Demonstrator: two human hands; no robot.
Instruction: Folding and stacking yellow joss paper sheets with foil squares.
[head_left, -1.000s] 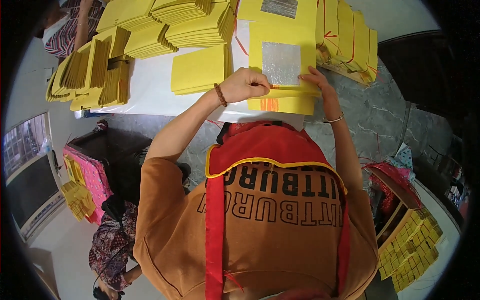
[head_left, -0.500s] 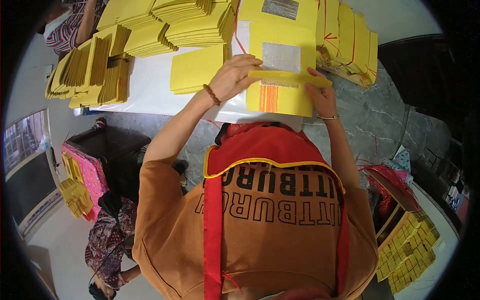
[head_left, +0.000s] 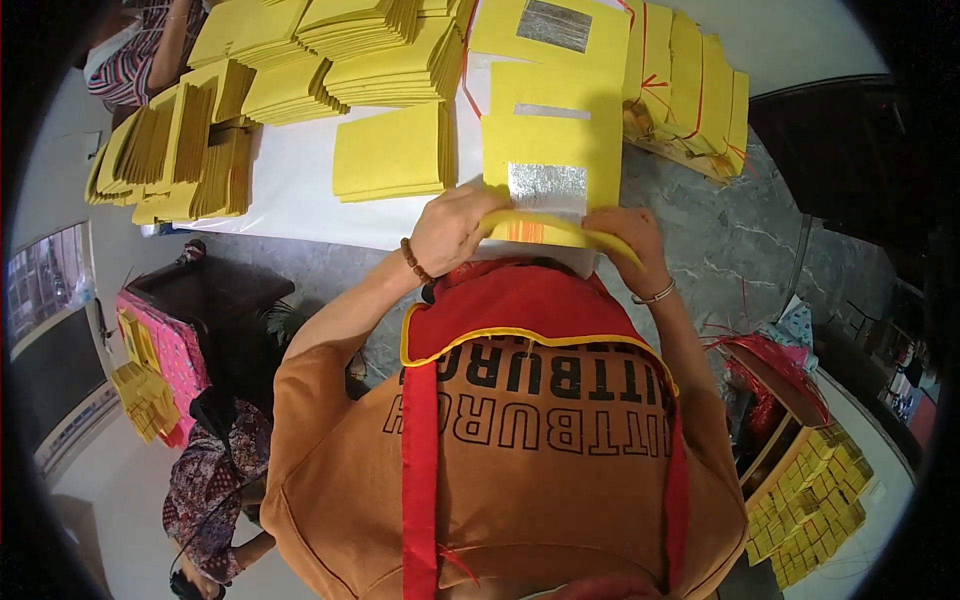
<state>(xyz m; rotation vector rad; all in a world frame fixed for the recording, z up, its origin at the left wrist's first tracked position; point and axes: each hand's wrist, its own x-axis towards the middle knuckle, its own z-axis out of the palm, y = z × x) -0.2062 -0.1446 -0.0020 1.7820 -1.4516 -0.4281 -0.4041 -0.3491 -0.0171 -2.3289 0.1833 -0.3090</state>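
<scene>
Folded yellow paper (head_left: 570, 236) now nearer the body than half a second ago, at the worktop's (head_left: 290, 210) near edge; arched, where it lay straighter. Folding looks partway, crease not yet flat, by my judgement. Left hand (head_left: 455, 228): grip closed on its left end. Right hand (head_left: 632, 240): fingers curled round the right, tip poking past. Silver foil patch (head_left: 548, 182) just beyond. Orange stripes (head_left: 526, 231) on the paper, no legible text; block lettering (head_left: 530, 432) upside down on brown shirt (head_left: 560, 510).
</scene>
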